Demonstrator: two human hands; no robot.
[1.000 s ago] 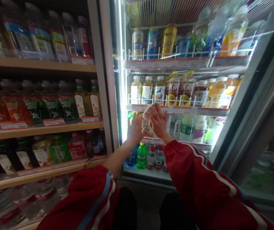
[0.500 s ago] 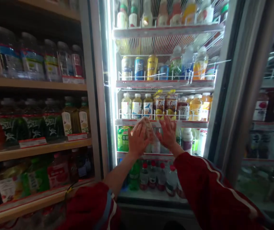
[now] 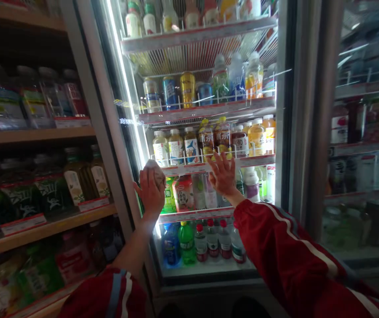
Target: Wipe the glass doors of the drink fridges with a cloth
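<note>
A glass cooler door (image 3: 189, 274) stands in front of me, with lit shelves of drinks behind it. My left hand (image 3: 152, 194) is at the left side of the glass, fingers over a crumpled pale cloth (image 3: 155, 172) that lies against the pane. Part of the cloth is hidden under the fingers. My right hand (image 3: 223, 176) is further right with its fingers spread and nothing in it. It is at the glass, in front of the bottled tea (image 3: 223, 137); whether it touches the pane I cannot tell.
Wooden shelves (image 3: 40, 134) with several bottles run along the left. A metal door frame (image 3: 312, 115) rises on the right, and another glass-fronted cooler (image 3: 365, 185) with drinks is beyond it. White light reflections streak the glass.
My left hand has moved left with the cloth, away from my right hand, towards the door's left edge. My right hand stays spread near the middle. The view has shifted and tilted.
</note>
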